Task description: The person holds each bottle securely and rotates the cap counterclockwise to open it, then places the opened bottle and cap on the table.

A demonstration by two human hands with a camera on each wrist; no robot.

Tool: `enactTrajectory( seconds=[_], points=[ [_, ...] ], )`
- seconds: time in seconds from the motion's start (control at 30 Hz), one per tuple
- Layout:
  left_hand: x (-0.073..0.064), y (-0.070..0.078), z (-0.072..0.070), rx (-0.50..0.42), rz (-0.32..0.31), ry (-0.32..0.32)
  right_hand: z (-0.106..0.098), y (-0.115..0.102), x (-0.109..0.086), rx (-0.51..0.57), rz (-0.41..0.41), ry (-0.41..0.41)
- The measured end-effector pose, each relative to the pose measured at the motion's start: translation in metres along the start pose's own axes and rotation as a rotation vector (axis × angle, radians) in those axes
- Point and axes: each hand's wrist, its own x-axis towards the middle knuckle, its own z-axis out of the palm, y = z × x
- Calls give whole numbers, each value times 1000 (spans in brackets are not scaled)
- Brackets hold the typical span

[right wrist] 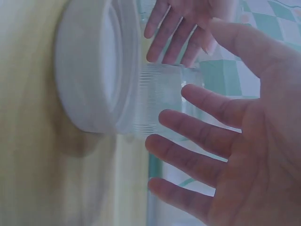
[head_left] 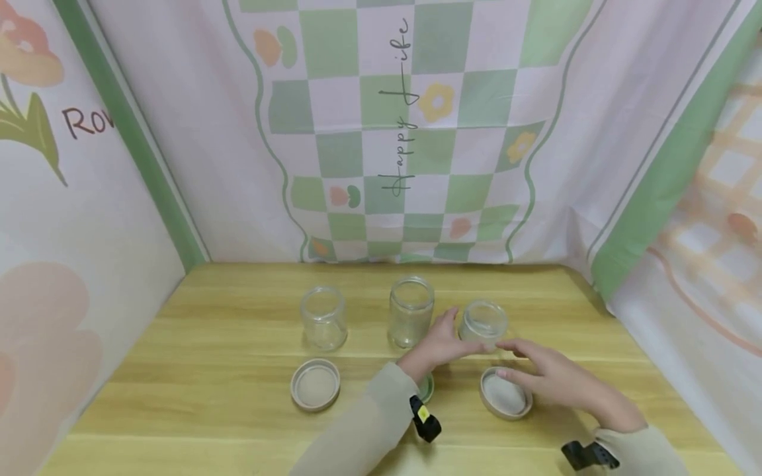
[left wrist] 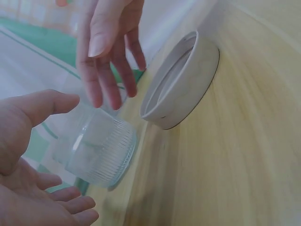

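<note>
A short clear glass jar (head_left: 483,316) stands at the right of the table. My left hand (head_left: 442,342) reaches to its near left side, thumb and fingers spread apart. Opposite, my right hand (head_left: 556,378) hovers at the jar's near right, above an upturned round lid (head_left: 506,395) with a pale rim. Both wrist views show extended fingers with nothing gripped; the ribbed jar (left wrist: 103,153) appears between the two hands, and the lid (right wrist: 89,66) lies close by. Whether any fingertip touches the glass, I cannot tell.
A tall glass jar (head_left: 411,314) stands at centre, just left of my left hand, and another jar (head_left: 324,320) farther left. In front of that one lies a second upturned lid (head_left: 315,385). A greenish lid (head_left: 426,389) is mostly hidden beneath my left wrist. Curtains (head_left: 250,218) border the wooden table.
</note>
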Motion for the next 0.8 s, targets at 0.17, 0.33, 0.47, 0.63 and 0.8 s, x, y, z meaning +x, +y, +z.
enactTrajectory(
  seconds=[0.17, 0.33, 0.47, 0.63, 0.8],
  points=[
    [-6, 0, -6, 20, 50, -15, -8, -5, 2, 11, 2, -1],
    [-14, 1, -15, 26, 123, -50, -15, -9, 4, -2, -16, 10],
    [-24, 4, -23, 42, 153, -114, -19, -12, 4, -21, -34, 14],
    [-36, 7, -33, 43, 189, -182, -23, -12, 5, -45, -25, 24],
    [-48, 7, -47, 54, 261, -252, -25, -12, 8, -47, -30, 20]
  ],
)
